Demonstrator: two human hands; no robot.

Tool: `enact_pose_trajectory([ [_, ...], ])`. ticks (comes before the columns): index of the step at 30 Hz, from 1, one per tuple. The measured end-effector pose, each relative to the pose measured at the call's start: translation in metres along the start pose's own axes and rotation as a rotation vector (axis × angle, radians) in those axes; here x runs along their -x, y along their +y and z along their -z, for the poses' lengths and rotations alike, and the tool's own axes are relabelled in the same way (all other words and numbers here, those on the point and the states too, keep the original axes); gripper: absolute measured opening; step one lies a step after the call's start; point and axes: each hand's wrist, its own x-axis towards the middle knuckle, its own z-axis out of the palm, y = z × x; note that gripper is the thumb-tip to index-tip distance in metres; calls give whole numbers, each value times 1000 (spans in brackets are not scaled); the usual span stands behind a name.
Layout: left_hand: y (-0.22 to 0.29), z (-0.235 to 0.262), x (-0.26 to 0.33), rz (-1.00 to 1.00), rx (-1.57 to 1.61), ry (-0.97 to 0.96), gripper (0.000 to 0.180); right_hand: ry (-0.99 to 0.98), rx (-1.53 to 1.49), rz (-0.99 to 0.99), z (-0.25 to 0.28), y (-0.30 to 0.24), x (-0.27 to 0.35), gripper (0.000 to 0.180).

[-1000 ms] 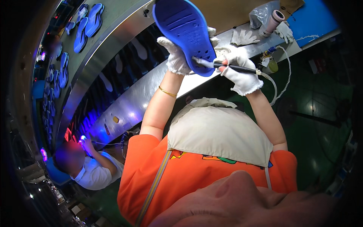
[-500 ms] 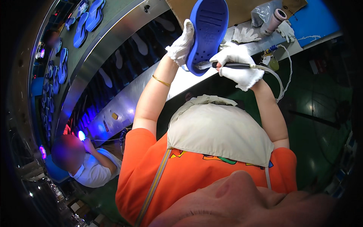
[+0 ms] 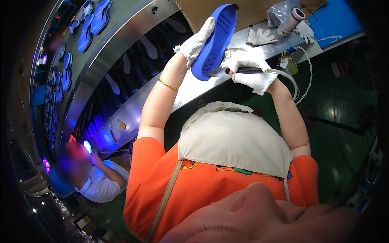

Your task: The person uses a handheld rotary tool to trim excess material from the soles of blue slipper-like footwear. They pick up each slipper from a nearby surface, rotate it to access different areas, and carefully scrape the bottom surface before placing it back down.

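A blue foam clog (image 3: 216, 42) is held up over the metal bench, tilted, with the small holes at its lower end showing. My left hand (image 3: 198, 39), in a white glove, grips it along its left edge. My gloved right hand (image 3: 253, 67) closes round the black handle of a brush (image 3: 248, 70), its bare fingertips showing at the front. Pale bristles reach toward the clog's lower right edge; whether they touch cannot be made out. A clear hose (image 3: 292, 83) runs from the handle's back end.
Brown cardboard (image 3: 251, 12), a spare white glove (image 3: 261, 37), a pink bottle (image 3: 292, 20) and a plastic bag (image 3: 278, 14) lie on the bench. At left, a belt (image 3: 75, 60) carries several blue sandals. A co-worker (image 3: 101, 180) sits lower left beside a bright light.
My left hand has moved slightly left and rolled the clog, so its face is now angled and its holes show more. The brush in my right hand has barely moved.
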Motion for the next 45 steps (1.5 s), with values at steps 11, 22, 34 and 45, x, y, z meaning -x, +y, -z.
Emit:
enact_pose_trajectory([
  [11,4,1,6,-80,53,6,86,-38,-75,-84,12,8,3,10],
  [22,-44,32,16,-38,902,-249,74,468,-408,-302,1,3,17,17],
  [34,-73,-48,15,-169,932,-211,58,697,-277,-18,-20,8,-5,19],
  [45,-63,-49,10,-256,839,-13,74,527,-62,68,-28,-9,8,22],
])
